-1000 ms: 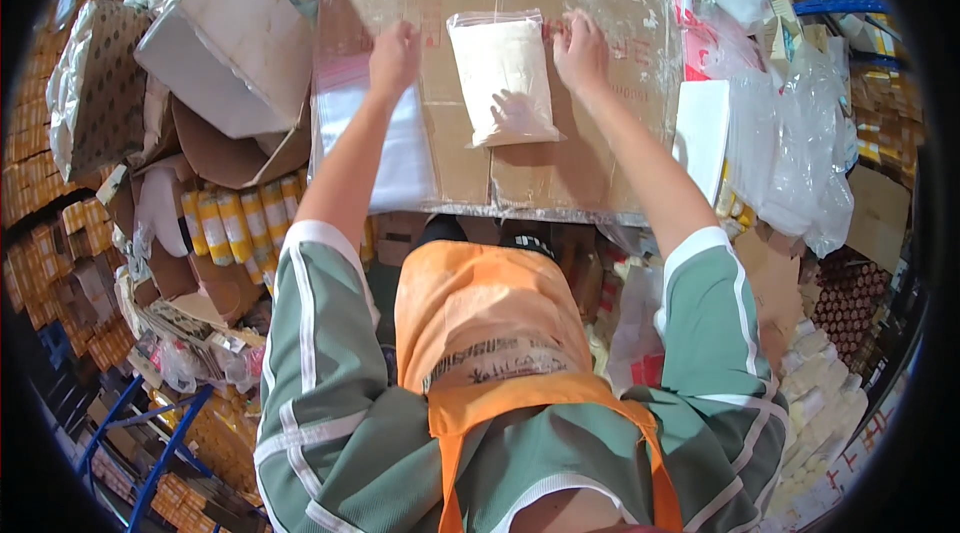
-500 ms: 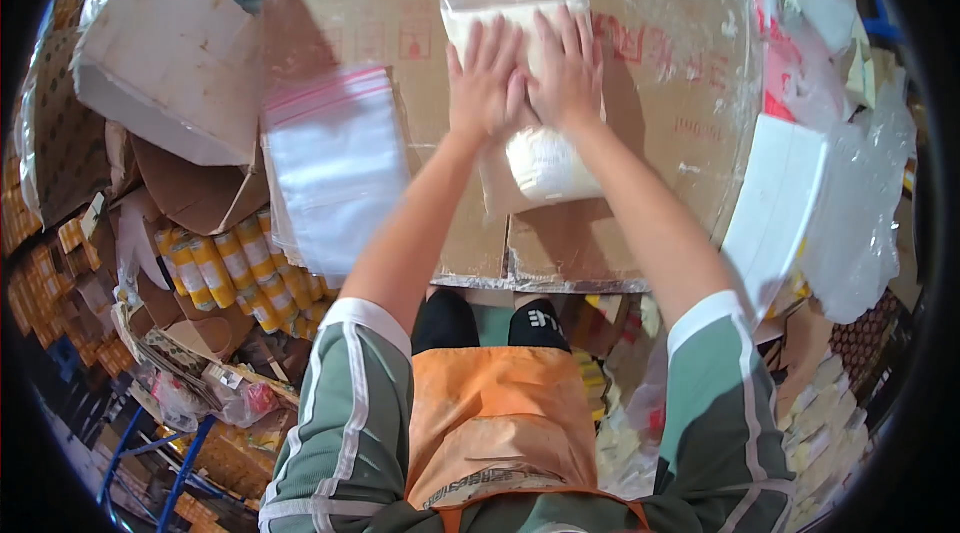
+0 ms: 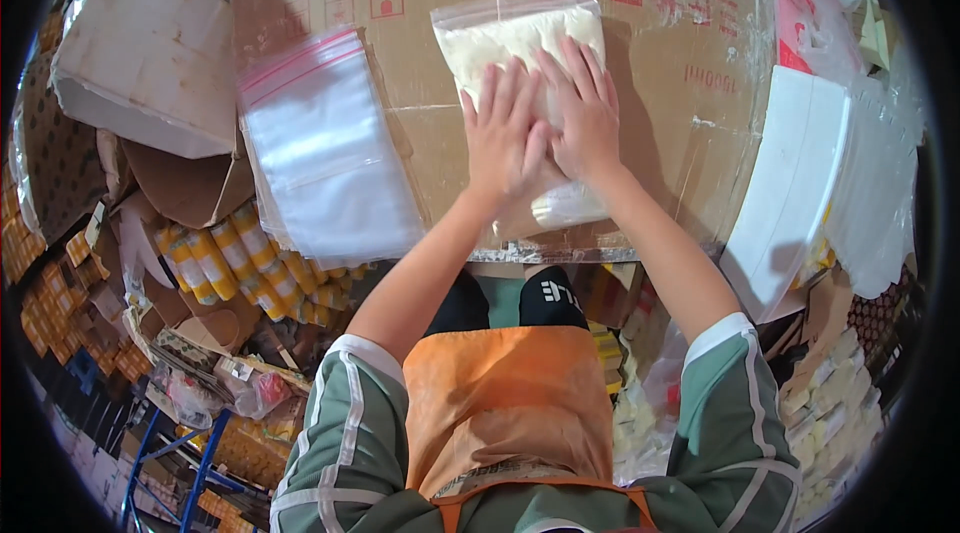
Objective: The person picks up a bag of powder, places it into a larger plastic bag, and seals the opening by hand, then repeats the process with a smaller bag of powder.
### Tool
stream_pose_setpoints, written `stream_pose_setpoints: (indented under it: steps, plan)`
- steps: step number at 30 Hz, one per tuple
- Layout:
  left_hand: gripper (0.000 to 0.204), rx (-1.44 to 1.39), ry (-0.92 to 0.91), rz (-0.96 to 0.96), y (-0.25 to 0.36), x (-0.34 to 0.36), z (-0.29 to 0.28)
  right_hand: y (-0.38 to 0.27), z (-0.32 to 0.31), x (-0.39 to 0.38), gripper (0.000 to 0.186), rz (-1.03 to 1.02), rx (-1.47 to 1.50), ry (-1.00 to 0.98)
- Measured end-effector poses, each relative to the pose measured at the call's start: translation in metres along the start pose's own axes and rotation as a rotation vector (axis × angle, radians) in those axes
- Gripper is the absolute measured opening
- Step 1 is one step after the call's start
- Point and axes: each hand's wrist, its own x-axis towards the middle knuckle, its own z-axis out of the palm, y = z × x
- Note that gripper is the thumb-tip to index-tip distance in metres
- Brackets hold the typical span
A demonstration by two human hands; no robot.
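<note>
A clear zip bag of pale, cream-coloured powder (image 3: 525, 31) lies flat on a brown cardboard surface (image 3: 440, 73), its zip end pointing away from me. My left hand (image 3: 503, 133) rests palm down on the bag's middle with fingers stretched out. Beside it, my right hand (image 3: 585, 123) presses on the bag the same way, the two thumbs close together. Both hands are open and grip nothing. Part of the bag's middle is hidden under them. To the left lies a stack of flat clear zip bags (image 3: 320, 153) with pink zip strips.
A white foam box (image 3: 140, 53) leans at the far left, next to an open cardboard carton (image 3: 185, 183). Yellow-and-white rolled packets (image 3: 225, 258) are heaped below it. Along the right edge lie a white foam piece (image 3: 790, 183) and clear plastic film (image 3: 875, 203).
Both hands have slid nearer to me along the bag, baring powder at its zip end. My view has shifted slightly.
</note>
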Motion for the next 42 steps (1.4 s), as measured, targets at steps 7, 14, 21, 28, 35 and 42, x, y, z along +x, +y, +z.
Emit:
stream_pose_setpoints:
  steps: [7,14,21,28,35,42]
  plan:
    - [0.056,-0.144,-0.023,0.062,-0.013,-0.04,-0.012,0.052,0.008,-0.077,0.059,0.019,0.32,0.287]
    - [0.039,-0.139,-0.353,-0.008,-0.063,0.081,-0.044,0.097,-0.016,0.008,0.022,0.506,0.744,-0.036]
    - [0.037,-0.211,-0.566,-0.116,-0.066,0.103,-0.052,0.105,-0.01,0.018,0.018,0.564,0.966,0.019]
    - [0.03,-0.19,-0.564,-0.229,-0.073,0.075,-0.085,0.076,-0.019,-0.025,0.014,0.404,1.435,0.105]
    - [0.014,-0.293,-0.57,-0.086,-0.082,0.051,-0.121,0.046,-0.042,-0.045,0.015,0.256,1.49,-0.009]
    - [0.014,-0.172,-0.619,0.138,-0.009,0.015,-0.179,0.036,-0.076,-0.08,0.012,0.195,1.501,0.06]
